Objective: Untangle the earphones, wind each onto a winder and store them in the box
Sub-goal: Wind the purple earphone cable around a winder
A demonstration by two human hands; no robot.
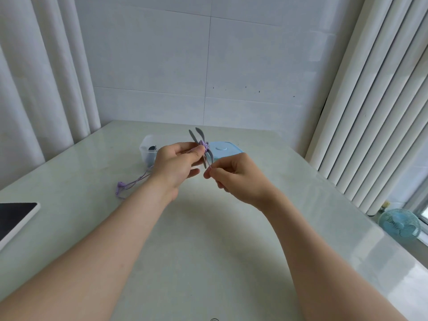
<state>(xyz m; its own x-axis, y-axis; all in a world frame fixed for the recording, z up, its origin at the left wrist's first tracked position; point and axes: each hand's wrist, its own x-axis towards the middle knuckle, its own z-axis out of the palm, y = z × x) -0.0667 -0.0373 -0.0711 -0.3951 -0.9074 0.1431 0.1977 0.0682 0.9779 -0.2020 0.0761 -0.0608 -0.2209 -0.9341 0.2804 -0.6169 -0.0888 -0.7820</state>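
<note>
Head view, looking down over the desk (208,246).

- Both forearms bare, raised above the desk, hands meeting at centre of view.
- Left hand (176,164): fingers (185,146) and thumb curled round the middle of a grey winder (200,134), gripping it off the desk. The winder stands nearly upright, tilted slightly; two prongs point to 12 o'clock, two to 6 o'clock.
- A purple earphone cord (203,144) is wrapped round the winder's waist in a few turns, touching the left fingertips.
- Right hand (236,178): at 4 o'clock of the winder, thumb and forefinger pinched on a thin strand just beside the lower prongs. Other fingers curled in. The strand is too fine to trace up to the wraps.
- The loose cord runs out from behind the left wrist toward 8 o'clock and ends in two purple earbuds (120,185) lying on the desk.
- Clear box (146,150): on the desk at 10 o'clock of the left hand, open, with a small dark item inside; what it is cannot be told.
- Blue lid (224,149): flat on the desk at 12 o'clock of the right hand, partly hidden by the winder.
- Dark tablet (16,215) at the 9 o'clock edge of view.
- Small blue fan (399,224) beyond the desk at 4 o'clock, below pale curtains (370,89).
</note>
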